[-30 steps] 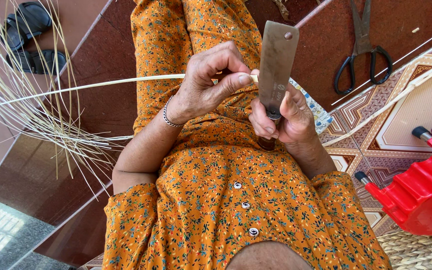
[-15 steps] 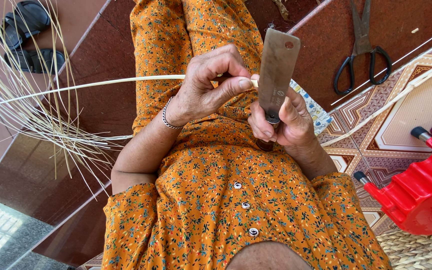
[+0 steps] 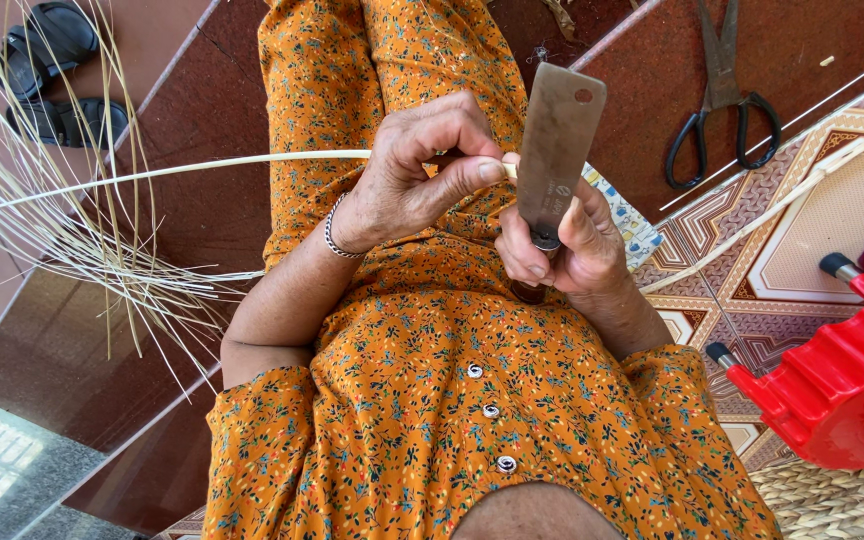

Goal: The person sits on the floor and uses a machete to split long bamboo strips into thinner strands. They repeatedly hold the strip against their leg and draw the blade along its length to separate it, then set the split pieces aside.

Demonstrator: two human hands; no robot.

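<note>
At the far left we see a loose fan of thin pale cane strips (image 3: 62, 235) spread over the dark red floor tiles (image 3: 202, 120), with a pair of black sandals (image 3: 52, 75) lying above them. From that side one long cane strip (image 3: 202, 168) runs nearly level toward the middle: it is pale cream, slender and smooth, slightly bowed, and it crosses over the lap of our orange flowered dress (image 3: 432, 400). Our left hand (image 3: 417, 175), with a beaded metal bracelet (image 3: 334, 235) at the wrist, is closed on the strip's near end, thumb and curled fingers pinching it just beside the blade. Our right hand (image 3: 562, 250) is wrapped tight round the handle of a flat rectangular knife (image 3: 557, 150), whose grey steel blade stands upright with a small hole near its top corner; the strip's end meets the blade's edge between the two hands. Further right, black-handled scissors (image 3: 722, 110) lie on the floor, well apart from the hands. A thicker pale cane (image 3: 782, 195) slants across the patterned tiles (image 3: 812, 230), and a red plastic stool (image 3: 842, 380) sits at the right edge, above a patch of woven mat (image 3: 832, 505).
</note>
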